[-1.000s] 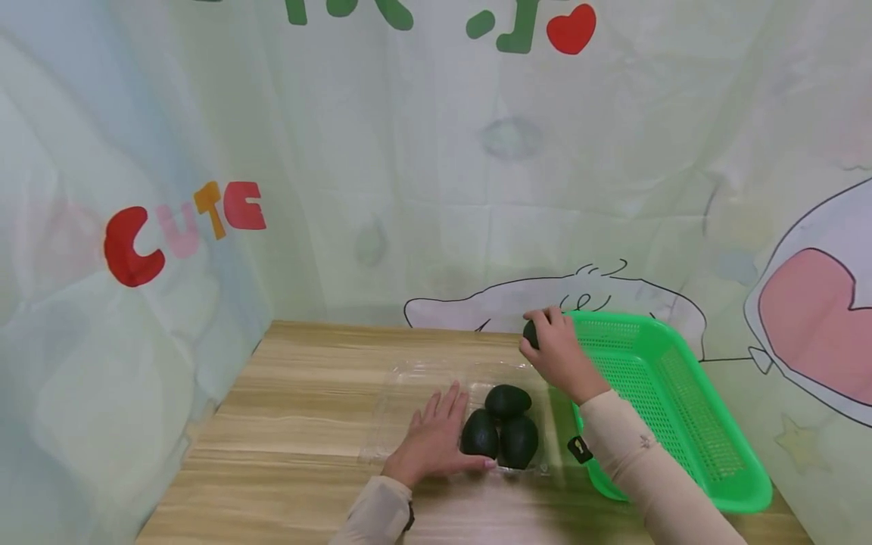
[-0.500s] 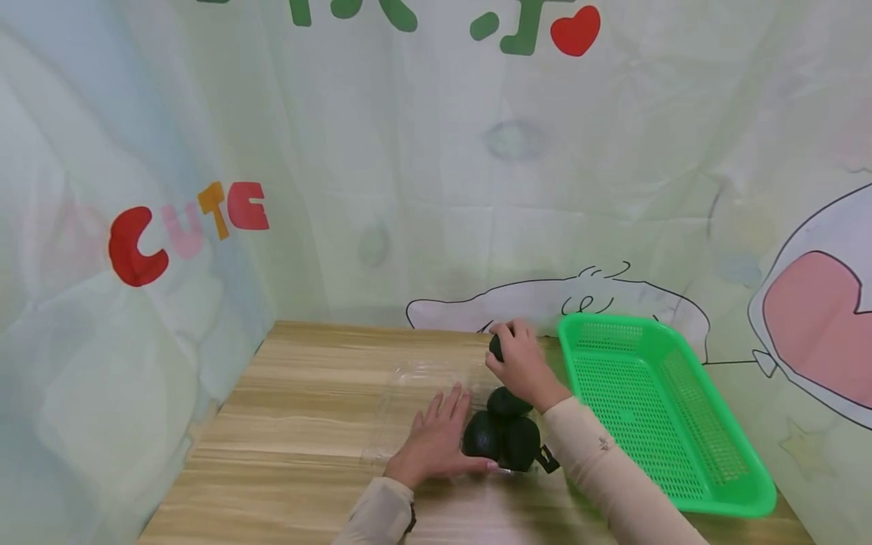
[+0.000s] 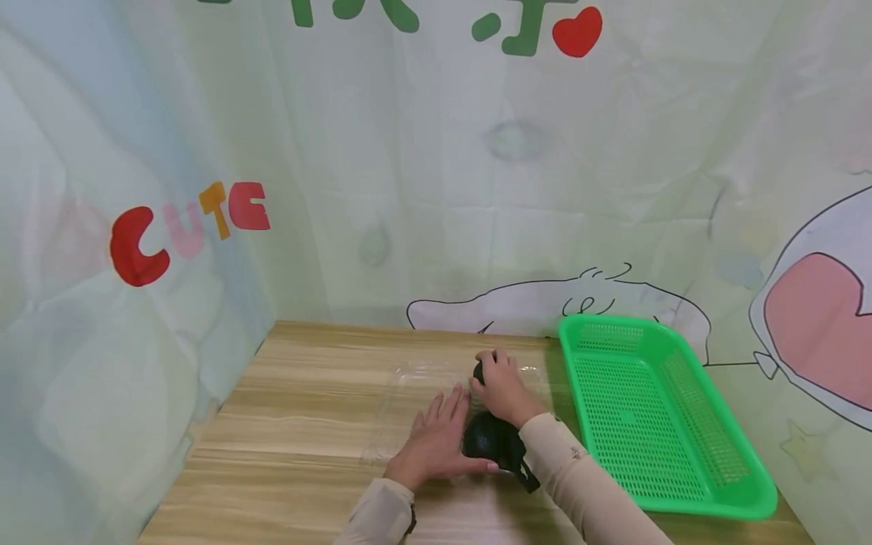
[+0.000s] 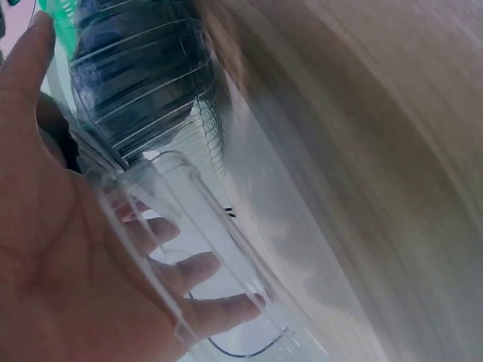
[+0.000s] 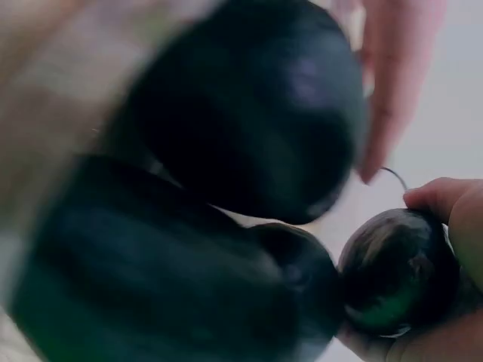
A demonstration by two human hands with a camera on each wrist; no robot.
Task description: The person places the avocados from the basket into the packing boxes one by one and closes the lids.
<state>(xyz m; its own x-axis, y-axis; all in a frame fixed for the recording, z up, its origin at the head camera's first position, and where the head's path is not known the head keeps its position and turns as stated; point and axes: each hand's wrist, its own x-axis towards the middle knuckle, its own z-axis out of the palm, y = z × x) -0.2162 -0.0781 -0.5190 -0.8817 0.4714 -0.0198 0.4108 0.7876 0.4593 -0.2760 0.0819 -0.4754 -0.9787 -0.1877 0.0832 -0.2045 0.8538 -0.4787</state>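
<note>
My right hand grips a dark avocado, its fingers curled round the fruit over the back of a clear plastic clamshell box. In the right wrist view that held avocado is close against the others. More dark avocados sit in the right half of the box, partly hidden by my right hand and sleeve. My left hand lies spread over the middle of the box, thumb along its front. In the left wrist view the fingers show behind a clear plastic edge.
A green perforated plastic basket stands on the wooden table to the right of the box. Behind the table hangs a printed curtain.
My right hand has carried the avocado left and down, from beside the green basket's back corner to over the clear box. The left hand keeps its place.
</note>
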